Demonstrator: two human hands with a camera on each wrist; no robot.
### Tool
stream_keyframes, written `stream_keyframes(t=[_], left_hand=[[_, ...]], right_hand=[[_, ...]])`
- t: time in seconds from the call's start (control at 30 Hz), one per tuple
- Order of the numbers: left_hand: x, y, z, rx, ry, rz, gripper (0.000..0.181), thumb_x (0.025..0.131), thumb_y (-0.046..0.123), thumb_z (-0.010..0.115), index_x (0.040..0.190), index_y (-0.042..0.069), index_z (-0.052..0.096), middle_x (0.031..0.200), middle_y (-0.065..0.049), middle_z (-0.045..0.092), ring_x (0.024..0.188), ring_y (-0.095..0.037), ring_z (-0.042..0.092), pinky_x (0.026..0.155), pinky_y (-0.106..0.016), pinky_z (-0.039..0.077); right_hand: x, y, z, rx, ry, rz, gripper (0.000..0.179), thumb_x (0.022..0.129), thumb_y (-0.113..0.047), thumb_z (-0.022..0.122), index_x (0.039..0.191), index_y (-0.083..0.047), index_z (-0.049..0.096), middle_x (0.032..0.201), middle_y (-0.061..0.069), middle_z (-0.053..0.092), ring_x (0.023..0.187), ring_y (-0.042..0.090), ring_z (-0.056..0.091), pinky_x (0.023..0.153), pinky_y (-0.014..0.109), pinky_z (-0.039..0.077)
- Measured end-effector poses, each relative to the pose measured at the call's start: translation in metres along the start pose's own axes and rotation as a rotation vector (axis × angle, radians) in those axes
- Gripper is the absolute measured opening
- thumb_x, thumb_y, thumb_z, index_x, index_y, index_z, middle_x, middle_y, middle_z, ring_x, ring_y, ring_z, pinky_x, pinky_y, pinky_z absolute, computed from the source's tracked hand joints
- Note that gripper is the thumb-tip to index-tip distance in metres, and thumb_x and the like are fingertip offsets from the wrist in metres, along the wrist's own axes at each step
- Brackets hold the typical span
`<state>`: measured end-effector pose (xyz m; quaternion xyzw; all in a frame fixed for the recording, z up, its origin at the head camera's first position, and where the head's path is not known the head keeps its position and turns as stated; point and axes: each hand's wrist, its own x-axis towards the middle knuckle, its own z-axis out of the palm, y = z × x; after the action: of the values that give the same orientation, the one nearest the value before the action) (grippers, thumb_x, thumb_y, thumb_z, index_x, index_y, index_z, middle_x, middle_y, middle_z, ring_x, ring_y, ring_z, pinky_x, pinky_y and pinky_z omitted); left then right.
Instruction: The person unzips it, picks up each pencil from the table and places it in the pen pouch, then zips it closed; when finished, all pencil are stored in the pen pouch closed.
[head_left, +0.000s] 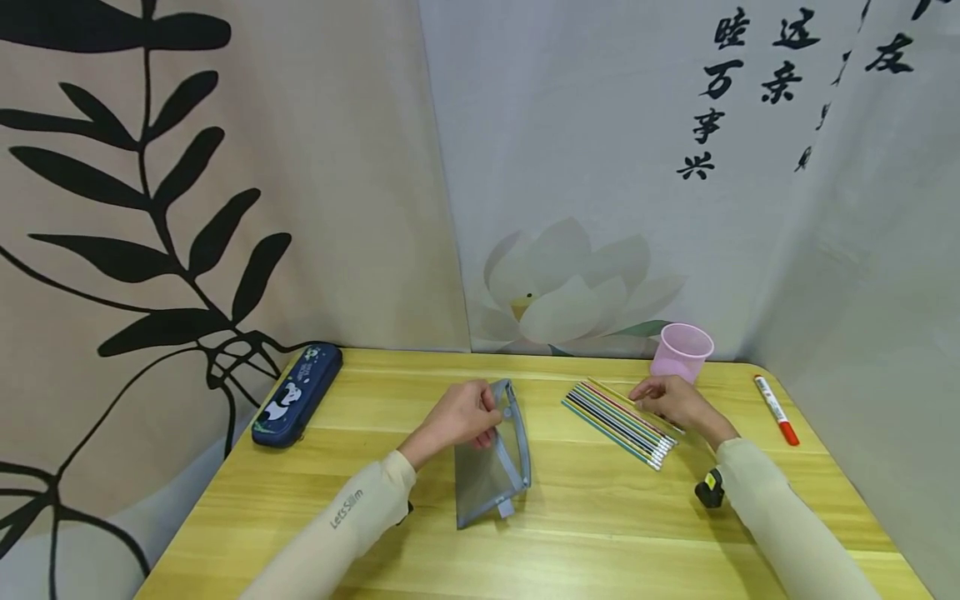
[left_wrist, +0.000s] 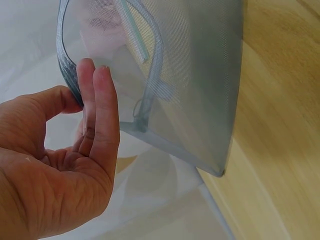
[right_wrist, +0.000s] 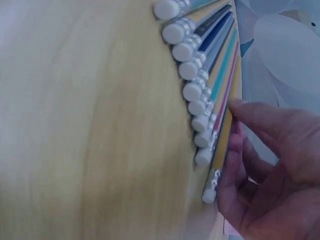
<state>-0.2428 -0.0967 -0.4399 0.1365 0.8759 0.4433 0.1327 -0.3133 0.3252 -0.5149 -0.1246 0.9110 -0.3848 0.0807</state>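
Note:
A grey mesh zip pouch [head_left: 487,477] stands tilted on the wooden table [head_left: 600,533]. My left hand [head_left: 467,413] pinches its upper edge. In the left wrist view the thumb and fingers [left_wrist: 95,115] hold the pouch [left_wrist: 195,75] by its zip rim, and its mouth gapes. A row of several coloured pencils [head_left: 619,421] with white erasers lies to the right. My right hand [head_left: 673,400] rests at their far side. In the right wrist view its fingers [right_wrist: 250,112] pinch the outermost yellow pencil [right_wrist: 223,147], which sits slightly out of line with the other pencils [right_wrist: 200,85].
A dark blue panda pencil case [head_left: 297,394] lies at the table's left edge. A pink plastic cup [head_left: 681,352] stands just behind my right hand. A red-capped marker [head_left: 776,410] lies at the far right. Cloth backdrops close in the back and sides.

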Motion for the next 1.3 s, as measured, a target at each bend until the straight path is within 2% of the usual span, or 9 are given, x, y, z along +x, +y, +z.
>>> stream_keyframes(t=[0.1, 0.27, 0.57, 0.83, 1.13, 1.3], left_hand=[[0.001, 0.000, 0.001, 0.004, -0.002, -0.003, 0.010, 0.097, 0.009, 0.067, 0.094, 0.004, 0.060, 0.069, -0.008, 0.072, 0.055, -0.017, 0.071, 0.060, -0.044, 0.068], [0.003, -0.001, 0.003, -0.001, 0.000, -0.012, 0.010, 0.097, 0.010, 0.068, 0.094, 0.005, 0.059, 0.069, -0.008, 0.072, 0.055, -0.018, 0.071, 0.058, -0.043, 0.068], [0.003, 0.001, 0.003, 0.001, -0.008, -0.011, 0.009, 0.097, 0.010, 0.066, 0.095, 0.004, 0.059, 0.070, -0.009, 0.072, 0.056, -0.020, 0.073, 0.059, -0.045, 0.068], [0.002, 0.003, 0.002, 0.010, -0.008, -0.019, 0.008, 0.097, 0.009, 0.065, 0.094, 0.005, 0.059, 0.069, -0.008, 0.073, 0.057, -0.020, 0.073, 0.061, -0.045, 0.068], [0.001, 0.004, 0.002, 0.003, -0.010, -0.024, 0.009, 0.098, 0.009, 0.066, 0.094, 0.003, 0.060, 0.070, -0.010, 0.073, 0.057, -0.021, 0.073, 0.057, -0.040, 0.067], [0.002, 0.004, 0.002, 0.003, -0.010, -0.031, 0.009, 0.097, 0.010, 0.066, 0.094, 0.004, 0.060, 0.069, -0.008, 0.073, 0.056, -0.019, 0.073, 0.060, -0.043, 0.068]], right_hand=[[-0.001, -0.002, -0.001, -0.043, 0.002, -0.032, 0.014, 0.095, -0.005, 0.074, 0.108, -0.001, 0.077, 0.094, 0.012, 0.076, 0.082, 0.013, 0.062, 0.067, 0.022, 0.053], [-0.003, -0.004, -0.002, -0.095, 0.004, -0.047, 0.014, 0.093, -0.006, 0.077, 0.108, -0.006, 0.077, 0.092, 0.007, 0.075, 0.084, 0.017, 0.064, 0.071, 0.023, 0.053], [-0.004, -0.004, -0.004, -0.088, 0.009, -0.040, 0.017, 0.092, -0.005, 0.078, 0.109, -0.004, 0.077, 0.085, 0.007, 0.073, 0.079, 0.015, 0.062, 0.066, 0.023, 0.052], [-0.001, 0.000, -0.005, -0.080, 0.004, -0.060, 0.018, 0.091, -0.004, 0.078, 0.109, -0.002, 0.077, 0.088, 0.009, 0.075, 0.080, 0.012, 0.063, 0.065, 0.021, 0.052], [-0.001, -0.009, -0.009, -0.036, 0.008, -0.069, 0.021, 0.093, 0.000, 0.074, 0.114, 0.003, 0.074, 0.093, 0.018, 0.075, 0.076, 0.010, 0.063, 0.059, 0.021, 0.054], [-0.005, -0.028, -0.010, 0.067, -0.025, -0.040, 0.029, 0.097, -0.002, 0.066, 0.125, 0.006, 0.069, 0.102, 0.024, 0.072, 0.074, 0.015, 0.064, 0.059, 0.033, 0.063]])
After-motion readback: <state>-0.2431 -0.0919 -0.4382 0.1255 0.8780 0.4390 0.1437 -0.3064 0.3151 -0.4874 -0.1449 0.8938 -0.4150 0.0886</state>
